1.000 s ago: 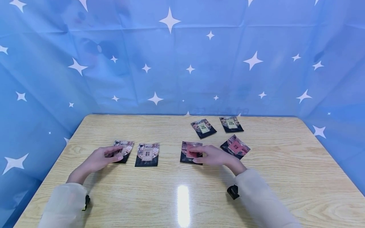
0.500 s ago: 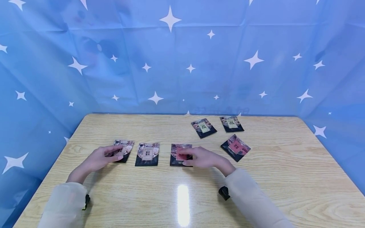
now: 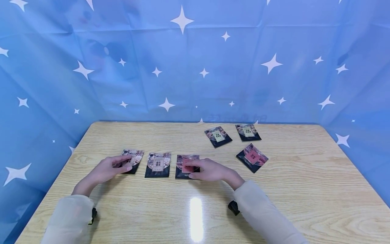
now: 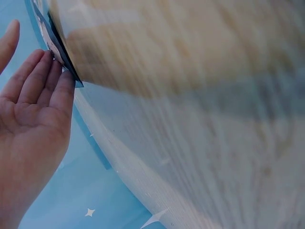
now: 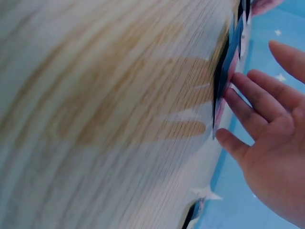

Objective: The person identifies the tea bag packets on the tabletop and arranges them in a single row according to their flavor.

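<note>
My left hand [image 3: 111,168] rests its fingertips on a flat black pouch with a floral top and pale pink label [image 3: 138,156], at the left of the table. In the left wrist view its fingers extend straight against the pouch [image 4: 56,47]. Beside it lies a matching floral pouch [image 3: 157,164], untouched. Right of that one is a black pouch with a red label [image 3: 180,164], lying flat. My right hand [image 3: 210,170] touches it from above, covering its right part. The right wrist view has these fingers nearly straight, tips at the pouch's [image 5: 228,67] face.
A second red-label pouch [image 3: 252,158] lies tilted to the right. Two green-label pouches [image 3: 218,137] [image 3: 248,132] lie near the back edge of the wooden table [image 3: 289,189]. A blue star-patterned cloth [image 3: 195,61] hangs behind.
My right hand has slid the red-label pouch leftward, near the middle floral pouch, and it now lies almost straight in line with it. My left hand has stayed in place.
</note>
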{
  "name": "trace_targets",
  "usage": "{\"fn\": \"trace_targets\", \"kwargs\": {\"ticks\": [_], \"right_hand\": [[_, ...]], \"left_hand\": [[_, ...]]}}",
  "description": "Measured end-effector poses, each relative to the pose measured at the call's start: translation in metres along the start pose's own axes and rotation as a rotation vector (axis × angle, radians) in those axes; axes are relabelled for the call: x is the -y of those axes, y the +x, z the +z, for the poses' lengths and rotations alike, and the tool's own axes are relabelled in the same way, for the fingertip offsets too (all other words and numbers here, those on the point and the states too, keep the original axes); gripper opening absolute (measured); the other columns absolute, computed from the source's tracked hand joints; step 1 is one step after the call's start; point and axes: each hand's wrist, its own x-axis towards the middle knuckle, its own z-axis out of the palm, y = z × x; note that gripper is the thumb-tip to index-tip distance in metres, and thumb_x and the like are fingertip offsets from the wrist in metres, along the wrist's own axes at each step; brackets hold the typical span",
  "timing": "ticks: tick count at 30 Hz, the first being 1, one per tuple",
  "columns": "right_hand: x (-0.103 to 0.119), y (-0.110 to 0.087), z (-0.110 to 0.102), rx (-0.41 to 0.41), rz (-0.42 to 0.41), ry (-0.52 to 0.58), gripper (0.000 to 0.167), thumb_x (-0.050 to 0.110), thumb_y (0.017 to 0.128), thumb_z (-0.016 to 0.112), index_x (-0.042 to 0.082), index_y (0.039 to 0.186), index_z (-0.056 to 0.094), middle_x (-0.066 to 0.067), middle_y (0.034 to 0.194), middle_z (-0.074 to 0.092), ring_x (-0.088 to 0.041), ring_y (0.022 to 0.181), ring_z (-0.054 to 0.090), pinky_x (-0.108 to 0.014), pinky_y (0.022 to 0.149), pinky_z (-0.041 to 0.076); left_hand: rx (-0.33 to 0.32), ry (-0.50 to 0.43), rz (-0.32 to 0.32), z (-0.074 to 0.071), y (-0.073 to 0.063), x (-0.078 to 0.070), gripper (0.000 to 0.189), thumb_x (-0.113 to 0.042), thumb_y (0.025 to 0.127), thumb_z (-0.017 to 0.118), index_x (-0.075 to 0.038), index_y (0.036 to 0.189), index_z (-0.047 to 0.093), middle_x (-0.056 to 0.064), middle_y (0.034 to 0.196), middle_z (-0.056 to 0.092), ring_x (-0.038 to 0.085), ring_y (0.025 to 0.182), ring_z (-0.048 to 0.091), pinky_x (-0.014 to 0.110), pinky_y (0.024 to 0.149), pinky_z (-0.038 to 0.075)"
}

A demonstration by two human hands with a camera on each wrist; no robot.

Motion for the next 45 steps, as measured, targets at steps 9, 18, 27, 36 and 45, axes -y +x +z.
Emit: {"fn": "trace_targets", "kwargs": {"ticks": [9,18,27,36,45], "right_hand": [[0.0,0.0,0.001,0.009,0.009,0.004,0.05,0.019,0.094,0.052,0.009,0.141,0.036,-0.009,0.088,0.061,-0.007,0.04,0.031,-0.025,0.055,0.038],[0.003,-0.001,0.001,0.005,-0.009,-0.015,0.05,0.019,0.094,0.053,0.008,0.141,0.037,-0.011,0.118,0.058,-0.006,0.04,0.03,-0.025,0.056,0.037],[0.002,-0.002,0.0,0.012,0.011,-0.001,0.054,0.024,0.094,0.053,0.009,0.142,0.034,-0.009,0.063,0.059,-0.006,0.038,0.031,-0.024,0.055,0.039],[-0.003,-0.012,-0.009,-0.043,-0.018,0.005,0.051,0.023,0.095,0.05,0.008,0.141,0.035,-0.021,0.125,0.052,-0.025,0.089,0.06,-0.042,0.092,0.041],[-0.014,-0.041,-0.027,-0.142,0.048,0.045,0.05,0.024,0.095,0.051,0.002,0.138,0.039,-0.015,0.139,0.04,-0.033,0.128,0.035,-0.05,0.1,0.032]], "left_hand": [[0.002,-0.005,0.006,0.001,0.0,0.002,0.06,-0.037,0.088,0.06,-0.003,0.135,0.045,0.025,0.133,0.043,0.041,0.12,0.041,0.053,0.092,0.038],[0.008,-0.013,-0.007,0.0,0.0,0.001,0.06,-0.037,0.088,0.059,-0.004,0.136,0.044,0.025,0.135,0.041,0.041,0.121,0.039,0.053,0.092,0.038],[0.017,0.0,-0.017,0.0,0.0,-0.001,0.062,-0.04,0.088,0.059,-0.005,0.137,0.043,0.025,0.137,0.037,0.042,0.122,0.037,0.054,0.092,0.037],[0.018,-0.01,-0.013,0.0,0.001,0.0,0.06,-0.037,0.089,0.059,-0.004,0.136,0.043,0.026,0.136,0.038,0.041,0.122,0.038,0.053,0.092,0.037],[0.018,-0.014,-0.016,0.0,0.001,0.0,0.062,-0.038,0.088,0.059,-0.004,0.136,0.043,0.026,0.136,0.039,0.042,0.122,0.037,0.053,0.092,0.037]]}}
